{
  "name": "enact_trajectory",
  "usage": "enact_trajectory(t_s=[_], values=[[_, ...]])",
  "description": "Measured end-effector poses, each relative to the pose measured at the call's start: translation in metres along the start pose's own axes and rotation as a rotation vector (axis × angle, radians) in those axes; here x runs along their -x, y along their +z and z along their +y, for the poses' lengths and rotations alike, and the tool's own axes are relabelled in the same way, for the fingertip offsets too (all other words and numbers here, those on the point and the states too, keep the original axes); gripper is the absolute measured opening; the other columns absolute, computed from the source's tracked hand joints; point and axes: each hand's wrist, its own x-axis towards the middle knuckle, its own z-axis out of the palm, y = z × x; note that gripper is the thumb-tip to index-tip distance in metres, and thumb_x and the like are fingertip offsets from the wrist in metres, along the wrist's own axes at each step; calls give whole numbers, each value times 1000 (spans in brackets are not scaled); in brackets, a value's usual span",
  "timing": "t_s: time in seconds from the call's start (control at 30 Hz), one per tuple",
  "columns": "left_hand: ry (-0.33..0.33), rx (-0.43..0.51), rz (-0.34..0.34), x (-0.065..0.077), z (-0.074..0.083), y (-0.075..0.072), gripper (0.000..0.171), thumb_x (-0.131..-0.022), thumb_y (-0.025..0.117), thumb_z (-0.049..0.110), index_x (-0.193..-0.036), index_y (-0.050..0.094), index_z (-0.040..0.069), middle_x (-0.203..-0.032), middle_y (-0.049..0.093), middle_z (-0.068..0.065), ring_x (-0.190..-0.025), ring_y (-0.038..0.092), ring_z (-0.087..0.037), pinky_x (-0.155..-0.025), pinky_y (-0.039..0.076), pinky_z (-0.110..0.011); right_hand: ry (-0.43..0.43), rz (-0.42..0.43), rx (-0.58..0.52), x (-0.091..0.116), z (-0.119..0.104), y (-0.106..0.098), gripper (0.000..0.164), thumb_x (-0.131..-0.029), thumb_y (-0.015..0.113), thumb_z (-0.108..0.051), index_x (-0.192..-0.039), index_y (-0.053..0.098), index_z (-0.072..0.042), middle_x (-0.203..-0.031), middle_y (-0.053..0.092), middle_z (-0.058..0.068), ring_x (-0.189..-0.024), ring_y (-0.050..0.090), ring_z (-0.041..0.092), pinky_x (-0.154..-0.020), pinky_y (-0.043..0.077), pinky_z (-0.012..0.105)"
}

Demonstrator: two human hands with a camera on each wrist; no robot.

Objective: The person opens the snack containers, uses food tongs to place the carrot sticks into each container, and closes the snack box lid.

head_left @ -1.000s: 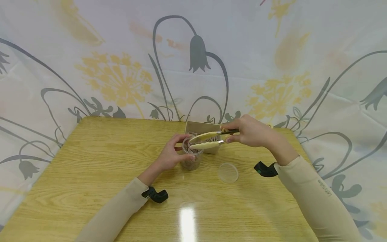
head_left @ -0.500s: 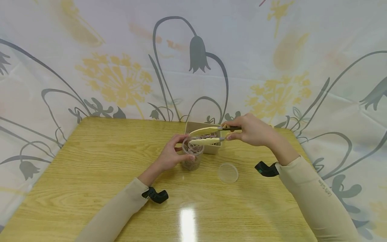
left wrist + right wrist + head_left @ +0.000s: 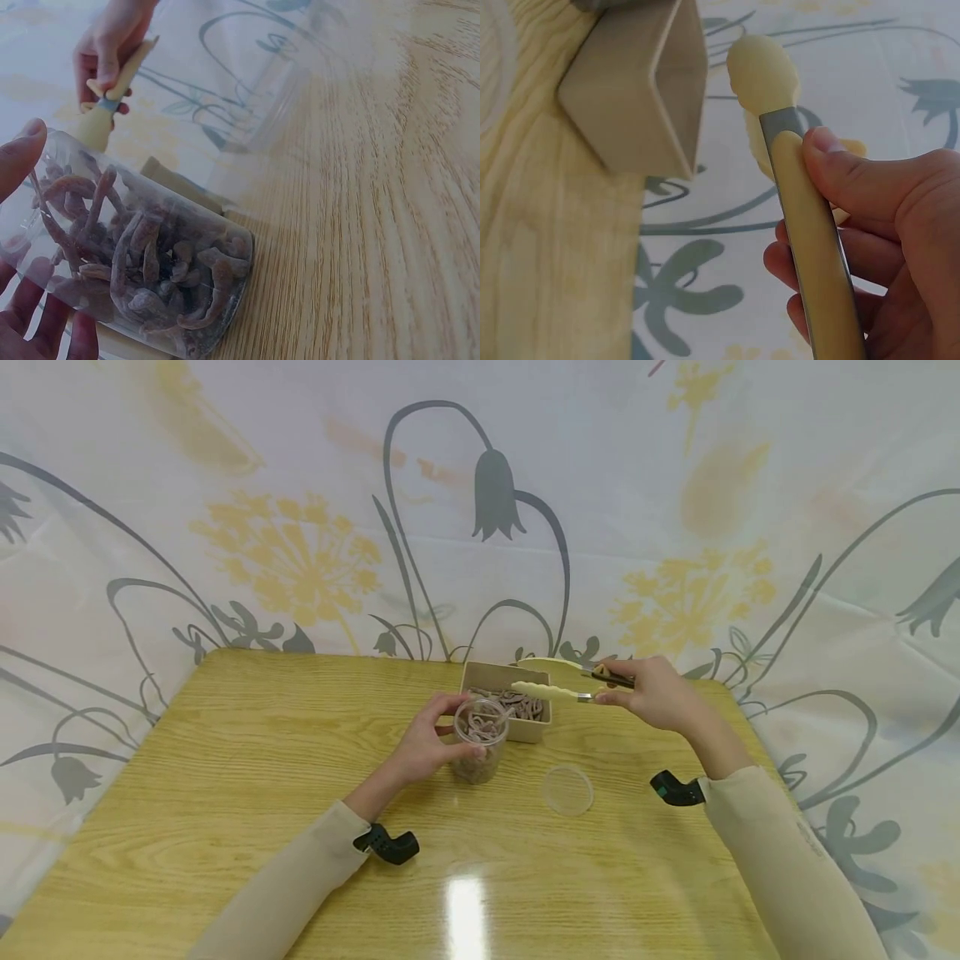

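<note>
My left hand [image 3: 427, 739] grips a clear plastic jar [image 3: 161, 255] around its side, thumb on one side and fingers on the other. Brownish-grey dried strips fill much of the jar, and a few poke up at its open mouth. In my right hand [image 3: 648, 693] are yellow tongs [image 3: 802, 217] with metal sections, pinched between thumb and fingers. The tong tips are spread apart above a beige rectangular box [image 3: 528, 731], with nothing seen between them. More of the same strips [image 3: 525, 703] lie in the box, just behind the jar.
A round translucent lid [image 3: 567, 790] lies flat on the wooden table [image 3: 300, 860], right of the jar and in front of the box. Behind the table's back edge hangs a flower-patterned cloth [image 3: 300, 485].
The tongs were at the jar's mouth; my right hand has drawn them back to the right, over the box. Strips now show at the jar's mouth. My left hand keeps its place.
</note>
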Motion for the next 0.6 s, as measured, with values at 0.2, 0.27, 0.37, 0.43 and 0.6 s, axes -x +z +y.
enact_trajectory(t_s=[0.2, 0.27, 0.37, 0.43, 0.6], values=[[-17, -1, 5, 0, 0, 1, 71, -79, 84, 3, -142, 51, 1, -131, 50, -19, -125, 47, -36, -102, 46, -53, -46, 18, 31, 14, 3, 12, 63, -92, 73, -27, -142, 51, 4, -123, 64, 26, -52, 57, 27, -73, 55, 44], [-20, -5, 7, 0, 0, 1, 72, -79, 84, 1, -142, 50, 0, -132, 49, -21, -126, 47, -38, -102, 46, -54, -77, 43, 24, 16, 1, 14, 62, -91, 74, -25, -142, 52, 4, -131, 60, 25, -60, 62, 37, -85, 53, 51], [-27, -15, 6, -2, 0, 1, 73, -79, 83, -1, -143, 48, -3, -132, 48, -24, -126, 46, -40, -102, 45, -55, -102, 70, 31, 17, -2, 14, 62, -90, 75, -23, -141, 52, 4, -131, 60, 24, -57, 61, 33, -88, 52, 52], [-33, -22, 3, -2, 1, 1, 72, -79, 82, -3, -142, 47, -5, -131, 47, -26, -126, 46, -42, -102, 45, -55, -111, 77, 39, 17, -5, 13, 62, -90, 76, -23, -141, 52, 4, -130, 61, 24, -39, 39, 21, -80, 50, 46], [-35, -29, -5, 4, 28, 0, 66, -81, 80, -4, -139, 49, -8, -127, 48, -27, -124, 47, -43, -101, 46, -55, -121, 84, 59, 18, -10, 12, 63, -90, 77, -24, -141, 53, 4, -126, 64, 23, -43, 23, 6, -73, 45, 41]])
